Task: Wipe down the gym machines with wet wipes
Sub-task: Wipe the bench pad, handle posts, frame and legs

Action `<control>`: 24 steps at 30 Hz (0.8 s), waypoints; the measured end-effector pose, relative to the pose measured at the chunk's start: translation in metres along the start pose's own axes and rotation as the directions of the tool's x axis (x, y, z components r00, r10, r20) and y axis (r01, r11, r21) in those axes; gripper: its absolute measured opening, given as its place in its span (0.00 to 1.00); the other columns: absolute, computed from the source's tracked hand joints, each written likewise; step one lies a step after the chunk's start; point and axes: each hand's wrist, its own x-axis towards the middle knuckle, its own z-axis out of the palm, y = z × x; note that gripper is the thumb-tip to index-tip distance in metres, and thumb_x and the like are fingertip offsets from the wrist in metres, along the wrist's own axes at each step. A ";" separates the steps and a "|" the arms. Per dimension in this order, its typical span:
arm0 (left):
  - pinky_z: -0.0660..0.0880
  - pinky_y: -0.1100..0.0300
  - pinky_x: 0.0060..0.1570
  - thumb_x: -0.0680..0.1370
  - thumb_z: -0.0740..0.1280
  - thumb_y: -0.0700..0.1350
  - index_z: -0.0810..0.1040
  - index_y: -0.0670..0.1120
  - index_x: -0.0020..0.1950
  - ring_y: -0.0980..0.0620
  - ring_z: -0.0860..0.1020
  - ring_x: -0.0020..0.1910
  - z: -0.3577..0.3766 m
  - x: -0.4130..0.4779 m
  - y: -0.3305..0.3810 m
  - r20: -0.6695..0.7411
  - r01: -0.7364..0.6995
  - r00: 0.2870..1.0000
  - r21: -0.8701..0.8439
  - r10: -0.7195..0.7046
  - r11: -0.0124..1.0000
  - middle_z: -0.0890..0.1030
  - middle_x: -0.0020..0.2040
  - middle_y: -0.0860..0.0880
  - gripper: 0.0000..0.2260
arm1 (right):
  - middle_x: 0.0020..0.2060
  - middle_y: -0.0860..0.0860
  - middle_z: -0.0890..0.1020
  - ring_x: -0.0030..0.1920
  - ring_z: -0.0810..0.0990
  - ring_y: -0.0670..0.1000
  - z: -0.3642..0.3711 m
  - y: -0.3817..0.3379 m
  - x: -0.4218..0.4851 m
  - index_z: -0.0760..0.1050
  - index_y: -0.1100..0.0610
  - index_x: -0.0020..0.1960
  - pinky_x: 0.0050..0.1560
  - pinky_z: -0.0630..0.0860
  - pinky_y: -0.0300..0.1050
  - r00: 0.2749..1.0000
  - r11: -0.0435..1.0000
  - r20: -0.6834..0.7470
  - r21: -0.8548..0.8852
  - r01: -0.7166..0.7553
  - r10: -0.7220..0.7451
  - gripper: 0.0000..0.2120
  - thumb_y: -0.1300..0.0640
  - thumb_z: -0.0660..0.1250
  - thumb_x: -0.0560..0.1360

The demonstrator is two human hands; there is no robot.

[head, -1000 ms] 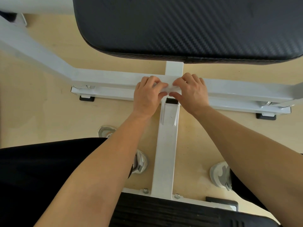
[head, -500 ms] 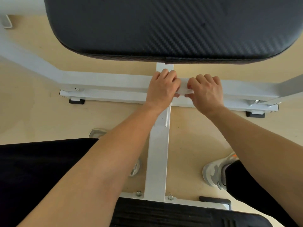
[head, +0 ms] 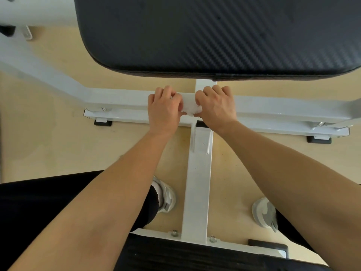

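A white wet wipe (head: pixel 190 109) is bunched on the white crossbar (head: pixel 121 99) of the gym machine's frame, where the centre beam (head: pixel 197 182) joins it. My left hand (head: pixel 164 108) and my right hand (head: pixel 216 106) sit side by side on the bar, fingers curled over its far edge, each gripping one end of the wipe. Most of the wipe is hidden under my hands. A large black textured pad (head: pixel 224 34) hangs above and beyond the bar.
Pale wooden floor (head: pixel 48 145) lies under the frame. Black rubber feet (head: pixel 103 122) sit under a lower white bar. My grey-white shoes (head: pixel 166 196) stand on both sides of the centre beam. A black ribbed plate (head: pixel 195 255) lies at the near edge.
Both hands slid along the crossbar with the wipe, right and then back left to the centre joint. The camera view shifted, so the pad now sits further right.
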 end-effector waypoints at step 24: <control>0.78 0.56 0.43 0.77 0.70 0.43 0.85 0.47 0.47 0.50 0.81 0.40 -0.070 -0.045 0.075 0.462 0.399 0.882 -0.625 -0.094 0.671 0.85 0.40 0.50 0.04 | 0.39 0.50 0.86 0.44 0.85 0.53 -0.072 -0.018 -0.094 0.81 0.49 0.48 0.50 0.82 0.49 0.809 0.115 0.401 0.864 -0.490 0.429 0.06 0.50 0.66 0.80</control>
